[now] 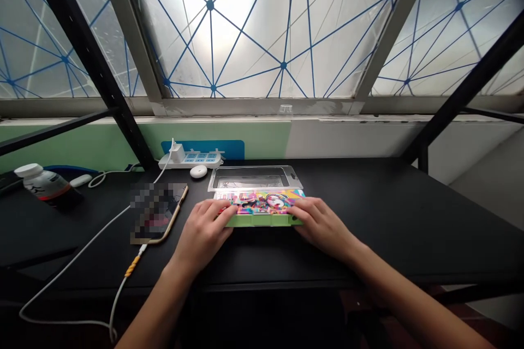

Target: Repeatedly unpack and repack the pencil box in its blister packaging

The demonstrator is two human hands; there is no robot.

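A colourful flat box [262,206] with a green front edge lies on the black table [409,218] in front of me. My left hand [204,232] grips its left end, fingers curled over the top. At the box's right end my right hand [321,223] grips in the same way. Just behind the box lies a clear plastic lid or tray [254,178].
A phone [158,212] on a white charging cable [82,253] lies left of my left hand. A white power strip [190,159] and a small white round object [198,171] sit at the back. A white-capped bottle [43,182] lies far left. Black frame struts rise on both sides.
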